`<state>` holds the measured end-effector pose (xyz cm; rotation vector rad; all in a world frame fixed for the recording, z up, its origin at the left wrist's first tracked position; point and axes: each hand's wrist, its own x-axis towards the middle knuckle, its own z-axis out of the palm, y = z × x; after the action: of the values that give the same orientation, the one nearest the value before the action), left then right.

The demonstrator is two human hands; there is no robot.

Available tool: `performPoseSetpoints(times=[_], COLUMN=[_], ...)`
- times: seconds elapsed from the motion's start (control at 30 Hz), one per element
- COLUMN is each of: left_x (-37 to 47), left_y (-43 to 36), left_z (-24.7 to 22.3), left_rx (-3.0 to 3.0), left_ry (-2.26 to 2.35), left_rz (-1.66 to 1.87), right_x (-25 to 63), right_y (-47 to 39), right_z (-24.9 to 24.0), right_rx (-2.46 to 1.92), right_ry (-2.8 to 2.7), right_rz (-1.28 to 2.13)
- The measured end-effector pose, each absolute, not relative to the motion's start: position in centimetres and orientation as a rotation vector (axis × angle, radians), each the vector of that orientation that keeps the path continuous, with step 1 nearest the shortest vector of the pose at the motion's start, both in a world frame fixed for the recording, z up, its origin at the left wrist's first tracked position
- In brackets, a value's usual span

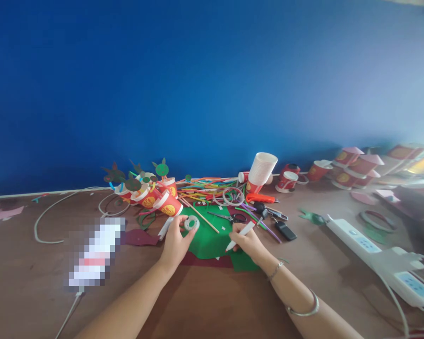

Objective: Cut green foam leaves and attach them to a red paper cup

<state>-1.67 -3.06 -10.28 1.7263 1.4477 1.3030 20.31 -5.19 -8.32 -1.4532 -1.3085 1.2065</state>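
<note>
My left hand (176, 240) grips a small round white roll (191, 223), like a tape roll, between thumb and fingers, above the left part of a green paper sheet (208, 240). In my right hand (246, 241) is a white marker (240, 235), slanted, its reddish tip pointing down and left over the sheet's right part. Scissors (228, 216) lie on the paper beyond my hands. A thin stick (201, 216) rests across the sheet between them. Dark red paper (206, 260) shows under the green sheet's near edge.
Red cups (167, 204) with green paper figures stand behind my left hand. Straws (204, 188), a stack of cups (263, 167) and an orange cutter (261, 198) lie further back. Keys (285, 230) and a power strip (355, 238) are to the right; a blurred phone-like object (97, 254) lies left.
</note>
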Motion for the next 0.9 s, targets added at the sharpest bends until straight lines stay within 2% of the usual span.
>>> performPoseSetpoints(times=[0.17, 0.33, 0.4, 0.5, 0.57, 0.73, 0.9], left_x=[-1.9, -1.1, 0.1, 2.8, 4.4, 4.4, 0.0], left_y=[-2.7, -5.3, -7.5, -10.3, -10.9, -9.0, -7.6], left_z=[-10.9, -8.2, -6.9, -6.1, -6.2, -6.5, -7.0], left_rx=[1.614, 2.086, 2.375, 2.802, 2.941, 2.964, 2.767], left_ry=[1.290, 1.274, 1.077, 0.508, 0.349, 0.716, 1.074], left_rz=[1.393, 1.374, 1.124, 0.578, 0.435, 0.472, 0.625], right_x=[20.2, 19.8, 19.1, 17.0, 15.3, 12.7, 14.1], right_y=[-5.3, -5.8, -5.9, -5.5, -4.6, -2.1, -1.1], right_z=[-7.8, -6.7, -5.9, -4.8, -4.5, -5.9, -7.4], right_rx=[-1.404, -1.257, -1.223, -1.126, -1.051, -0.968, -0.990], right_ry=[-1.274, -1.314, -1.356, -1.427, -1.367, -1.173, -1.119], right_rz=[1.194, 1.211, 1.297, 1.493, 1.619, 1.706, 1.559])
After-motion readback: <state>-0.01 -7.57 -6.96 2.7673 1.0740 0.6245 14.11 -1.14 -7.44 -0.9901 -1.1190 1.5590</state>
